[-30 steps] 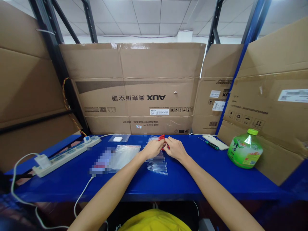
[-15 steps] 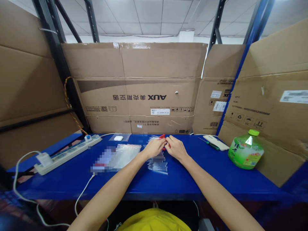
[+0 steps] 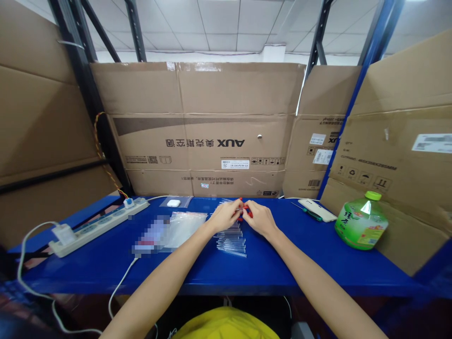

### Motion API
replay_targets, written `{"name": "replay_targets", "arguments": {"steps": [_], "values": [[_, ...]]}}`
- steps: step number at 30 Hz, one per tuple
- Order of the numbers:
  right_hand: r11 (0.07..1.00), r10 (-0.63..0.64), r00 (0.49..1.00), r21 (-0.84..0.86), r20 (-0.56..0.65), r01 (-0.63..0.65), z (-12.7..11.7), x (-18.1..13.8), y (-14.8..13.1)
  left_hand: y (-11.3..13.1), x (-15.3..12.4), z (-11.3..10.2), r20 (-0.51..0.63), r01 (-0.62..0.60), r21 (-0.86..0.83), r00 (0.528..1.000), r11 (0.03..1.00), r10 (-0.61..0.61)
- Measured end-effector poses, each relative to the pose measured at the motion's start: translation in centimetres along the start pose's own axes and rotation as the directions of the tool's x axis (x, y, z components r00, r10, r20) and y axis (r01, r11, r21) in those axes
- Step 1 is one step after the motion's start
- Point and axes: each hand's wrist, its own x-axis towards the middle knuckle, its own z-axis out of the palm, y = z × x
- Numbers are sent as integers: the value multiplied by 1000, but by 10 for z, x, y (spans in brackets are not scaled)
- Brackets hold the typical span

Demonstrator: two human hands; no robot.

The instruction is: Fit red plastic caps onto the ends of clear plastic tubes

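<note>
At the middle of the blue table my left hand [image 3: 225, 216] and my right hand [image 3: 260, 218] meet, fingertips almost touching. The left fingers pinch a thin stick-like piece [image 3: 240, 208], seemingly one of the slim tubes, that points toward the right hand. My right fingers are curled closed by its end; what they grip is mostly hidden. Bright red parts [image 3: 250, 212] show between and behind the fingers, too covered to name. Under and in front of the hands lies a row of slim clear tubes [image 3: 231, 242], several side by side.
Left of the tubes lie a clear zip bag [image 3: 187, 226], a blurred-out flat item [image 3: 151, 237] with a cable and a small white case [image 3: 173, 203]. A power strip [image 3: 102, 226] runs along the left. To the right are a green-handled tool [image 3: 310, 214], a white slab [image 3: 319, 209] and a green bottle [image 3: 360, 223].
The fingertips have drawn slightly apart, and a thin piece now shows between them. My right hand has tilted a little; the things on the table have stayed put.
</note>
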Motion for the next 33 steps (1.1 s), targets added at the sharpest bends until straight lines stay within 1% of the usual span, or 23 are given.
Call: {"name": "replay_targets", "arguments": {"steps": [4, 9, 11, 16, 21, 26, 30, 33], "values": [[999, -11, 999, -38, 40, 13, -1, 0, -2, 2, 0, -2, 43, 19, 42, 999, 999, -21], [997, -26, 999, -74, 36, 28, 0, -2, -3, -3, 2, 0, 120, -47, 75, 992, 996, 38], [995, -31, 999, -94, 34, 34, 2, -2, -3, -5, 2, 1, 129, -64, 81, 990, 995, 53], [991, -61, 998, -118, 30, 64, 6, -3, -2, -4, 4, 1, 133, -106, 85, 987, 991, 94], [989, -94, 995, -110, 39, 98, 8, -3, -1, -4, 5, 0, 134, -114, 109, 986, 987, 99], [988, -111, 993, -105, 34, 114, 8, -3, -2, -6, 5, 0, 133, -118, 69, 985, 991, 108], [991, -92, 996, -94, 0, 92, 4, -2, 0, -5, 4, -3, 71, -83, 19, 994, 996, 81], [996, -83, 996, -23, -26, 82, 1, -2, 3, -4, 3, -5, 36, -33, -15, 999, 999, 33]]}}
